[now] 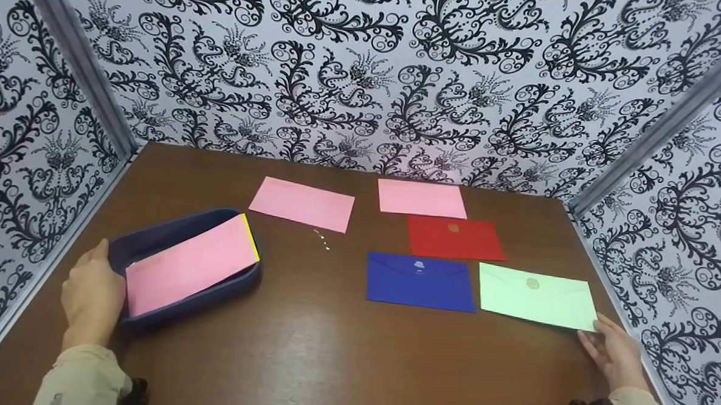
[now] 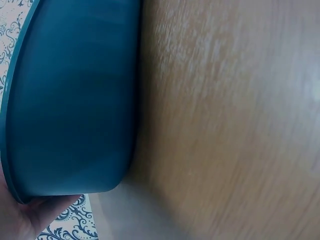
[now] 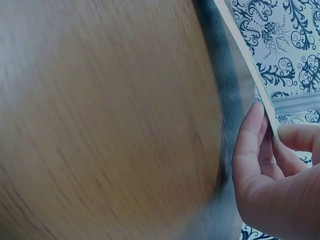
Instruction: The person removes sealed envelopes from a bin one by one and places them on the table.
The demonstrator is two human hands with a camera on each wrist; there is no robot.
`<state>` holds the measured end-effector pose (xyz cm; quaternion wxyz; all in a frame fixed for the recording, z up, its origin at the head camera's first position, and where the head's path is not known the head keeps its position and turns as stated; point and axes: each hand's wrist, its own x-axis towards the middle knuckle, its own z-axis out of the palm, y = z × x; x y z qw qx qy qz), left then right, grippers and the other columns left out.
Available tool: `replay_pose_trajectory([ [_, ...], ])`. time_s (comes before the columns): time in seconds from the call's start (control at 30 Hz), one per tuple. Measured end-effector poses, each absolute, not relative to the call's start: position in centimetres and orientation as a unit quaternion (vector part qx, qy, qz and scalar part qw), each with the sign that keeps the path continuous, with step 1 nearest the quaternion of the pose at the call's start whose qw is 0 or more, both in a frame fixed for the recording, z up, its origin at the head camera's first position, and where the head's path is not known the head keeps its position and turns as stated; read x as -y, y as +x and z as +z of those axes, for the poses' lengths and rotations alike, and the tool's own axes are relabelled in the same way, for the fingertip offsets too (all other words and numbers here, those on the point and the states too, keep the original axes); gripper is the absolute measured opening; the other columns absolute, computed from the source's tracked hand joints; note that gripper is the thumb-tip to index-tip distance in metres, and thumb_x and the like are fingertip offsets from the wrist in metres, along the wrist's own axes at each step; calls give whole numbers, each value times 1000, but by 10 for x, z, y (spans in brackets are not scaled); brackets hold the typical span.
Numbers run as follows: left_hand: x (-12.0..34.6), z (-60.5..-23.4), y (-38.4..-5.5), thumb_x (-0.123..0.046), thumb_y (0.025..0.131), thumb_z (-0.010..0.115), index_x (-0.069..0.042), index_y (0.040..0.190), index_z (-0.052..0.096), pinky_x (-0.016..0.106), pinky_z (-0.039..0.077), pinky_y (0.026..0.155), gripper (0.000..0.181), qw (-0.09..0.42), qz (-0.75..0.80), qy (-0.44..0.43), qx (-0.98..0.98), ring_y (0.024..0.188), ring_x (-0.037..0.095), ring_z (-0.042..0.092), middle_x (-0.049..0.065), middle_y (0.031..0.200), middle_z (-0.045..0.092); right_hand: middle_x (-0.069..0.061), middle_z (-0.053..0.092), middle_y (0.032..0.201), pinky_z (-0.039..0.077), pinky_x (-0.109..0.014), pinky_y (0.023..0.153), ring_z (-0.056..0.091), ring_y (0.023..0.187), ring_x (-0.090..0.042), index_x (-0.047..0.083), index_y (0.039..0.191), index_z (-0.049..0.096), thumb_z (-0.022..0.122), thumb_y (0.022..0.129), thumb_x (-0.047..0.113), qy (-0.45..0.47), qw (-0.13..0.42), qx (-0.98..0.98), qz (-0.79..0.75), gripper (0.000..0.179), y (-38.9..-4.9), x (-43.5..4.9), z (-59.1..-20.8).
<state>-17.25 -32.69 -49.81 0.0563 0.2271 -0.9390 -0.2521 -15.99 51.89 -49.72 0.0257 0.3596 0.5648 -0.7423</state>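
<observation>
My left hand [image 1: 94,288] grips the left end of a dark blue bin [image 1: 195,302], fingers over its rim. In the left wrist view the bin's side wall [image 2: 75,110] fills the left, with part of the hand [image 2: 20,217] at its lower corner. Inside the bin lie pink envelopes [image 1: 193,265], with a yellow edge [image 1: 250,237] showing along the right side. My right hand [image 1: 615,350] pinches the near right corner of a pale green envelope [image 1: 532,301]. Seen edge-on in the right wrist view, the envelope [image 3: 250,65] sits between thumb and fingers, raised off the table there.
A blue envelope [image 1: 420,287] lies left of the green one. Behind it are a red envelope [image 1: 456,242] and a pink envelope [image 1: 421,199]; another pink envelope [image 1: 302,204] lies near the bin. Patterned walls [image 1: 354,74] enclose the brown table [image 1: 305,346] at the back and sides.
</observation>
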Motion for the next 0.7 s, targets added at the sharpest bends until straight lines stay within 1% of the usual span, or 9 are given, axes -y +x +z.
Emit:
replay_pose_trajectory([
  [0.1, 326, -499, -171, 0, 90, 35, 0, 154, 28, 72, 40, 97, 65, 62, -251, 226, 939, 123, 64, 41, 31, 152, 37, 19, 65, 77, 57, -20, 89, 65, 79, -8, 31, 72, 72, 57, 99, 11, 364, 18, -550, -751, 37, -161, -518, -497],
  [0.2, 326, -499, -170, 0, 90, 35, 0, 155, 27, 72, 41, 96, 65, 63, -248, 227, 940, 122, 64, 42, 31, 152, 36, 17, 65, 77, 57, -20, 90, 66, 79, -7, 28, 74, 72, 57, 100, 14, 367, 14, -540, -757, 33, -161, -517, -495],
  [0.27, 326, -499, -170, -1, 91, 34, -1, 155, 27, 72, 41, 95, 64, 61, -248, 227, 940, 121, 65, 42, 31, 152, 36, 15, 64, 93, 56, -20, 92, 66, 79, -5, 25, 91, 71, 57, 100, 17, 375, 7, -540, -754, 19, -163, -515, -494],
  [0.3, 326, -499, -170, -1, 91, 34, -1, 155, 26, 72, 41, 94, 64, 60, -248, 227, 940, 121, 65, 42, 31, 152, 36, 14, 60, 101, 55, -19, 94, 66, 79, -4, 29, 107, 69, 58, 100, 19, 378, 5, -542, -750, 17, -163, -514, -494],
  [0.37, 326, -499, -171, -2, 92, 34, -1, 155, 26, 72, 41, 93, 64, 59, -248, 227, 940, 121, 65, 42, 31, 152, 36, 11, 52, 116, 53, -18, 96, 64, 80, -2, 32, 136, 54, 58, 100, 22, 385, 1, -549, -742, 38, -164, -512, -493],
  [0.43, 326, -500, -171, -2, 92, 34, -1, 156, 25, 73, 41, 93, 64, 58, -247, 226, 940, 121, 65, 42, 31, 152, 36, 10, 42, 123, 51, -17, 98, 62, 82, 1, 29, 156, 25, 58, 100, 25, 391, -2, -558, -732, 66, -165, -511, -494],
  [0.5, 326, -500, -171, -2, 92, 34, -1, 156, 25, 73, 41, 94, 64, 56, -248, 226, 940, 121, 65, 42, 31, 152, 36, 11, 41, 126, 51, -16, 99, 60, 85, 2, 20, 160, 13, 57, 100, 24, 389, -1, -566, -727, 74, -166, -510, -494],
  [0.67, 327, -500, -171, -2, 92, 34, -2, 156, 24, 72, 41, 94, 65, 51, -247, 226, 941, 121, 65, 42, 32, 152, 35, 16, 41, 125, 51, -14, 97, 58, 90, 4, 20, 160, 13, 55, 100, 15, 385, -3, -570, -726, 73, -165, -510, -495],
  [0.7, 327, -500, -171, -2, 92, 35, -2, 156, 23, 72, 41, 94, 65, 50, -247, 226, 941, 121, 65, 42, 31, 152, 34, 16, 41, 122, 51, -14, 97, 59, 91, 4, 20, 160, 13, 54, 100, 14, 384, -4, -569, -727, 73, -165, -509, -495],
])
